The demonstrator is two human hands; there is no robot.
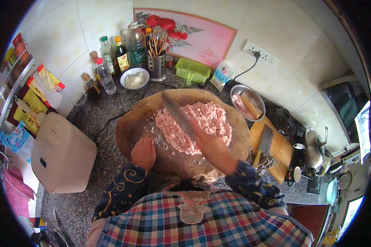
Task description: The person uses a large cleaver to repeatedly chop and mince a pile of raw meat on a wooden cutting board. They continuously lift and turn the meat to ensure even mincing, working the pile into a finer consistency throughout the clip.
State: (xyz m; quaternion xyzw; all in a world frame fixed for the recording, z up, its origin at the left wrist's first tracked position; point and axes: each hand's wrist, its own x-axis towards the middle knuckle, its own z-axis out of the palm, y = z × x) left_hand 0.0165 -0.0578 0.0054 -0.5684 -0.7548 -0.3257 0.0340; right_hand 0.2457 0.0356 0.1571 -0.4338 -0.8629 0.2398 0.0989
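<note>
A flat mound of minced raw meat (pixel 208 119) lies on a thick round wooden chopping block (pixel 133 129). My right hand (pixel 205 139) grips a cleaver (pixel 176 112), whose blurred blade stands edge-down across the meat and points away to the upper left. The fingers wrap the handle, which is mostly hidden. My left hand (pixel 143 151) rests on the near left part of the block, fingers curled in, with no object visible in it. Small scraps of meat are scattered between this hand and the mound.
Behind the block stand a white bowl of pale powder (pixel 134 79), several bottles (pixel 121 55), a chopstick holder (pixel 156 66) and a green divided box (pixel 192 71). To the right are a steel bowl with meat (pixel 248 102) and another cleaver (pixel 266 140) on a board (pixel 281 154). A beige appliance (pixel 65 154) stands left.
</note>
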